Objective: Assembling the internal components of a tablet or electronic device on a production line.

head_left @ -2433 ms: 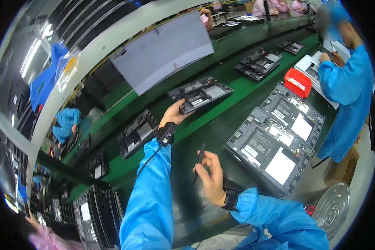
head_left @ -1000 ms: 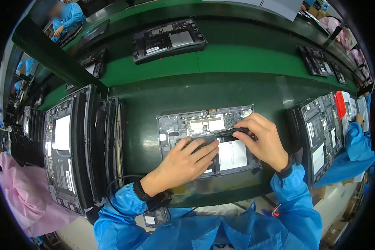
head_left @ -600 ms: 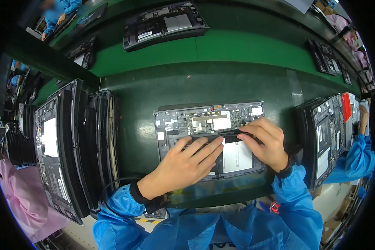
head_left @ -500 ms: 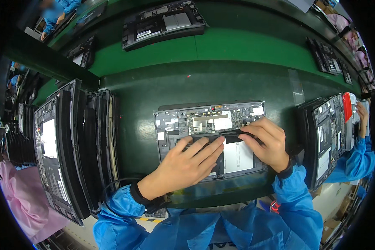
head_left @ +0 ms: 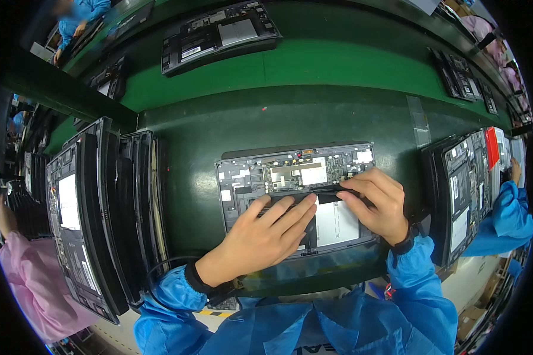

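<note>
An opened laptop base (head_left: 240, 168) lies before me, its circuit board (head_left: 305, 168) bare along the far side. Across its near half is a black battery pack with a white label (head_left: 336, 222). My left hand (head_left: 260, 234) rests over the battery, palm down with fingers stretched out, the fingertips near the label's far left corner. The thumb and forefinger of my right hand (head_left: 378, 204) pinch a thin black strip (head_left: 331, 193) at the battery's far edge. How far the strip runs under my fingers is hidden.
Opened laptop bases stand on edge in a stack (head_left: 80, 219) at left; another stack (head_left: 456, 195) is at right, beside a red piece (head_left: 492, 148). A laptop base (head_left: 222, 35) lies on the green conveyor (head_left: 314, 65) beyond the dark bench. Co-workers' sleeves (head_left: 35, 284) show on both sides.
My hands have hardly moved, with the pinch kept on the black strip. Laptop bases on the conveyor appear slightly farther left. At left, a co-worker's hand is now more visible; the right co-worker's has lowered.
</note>
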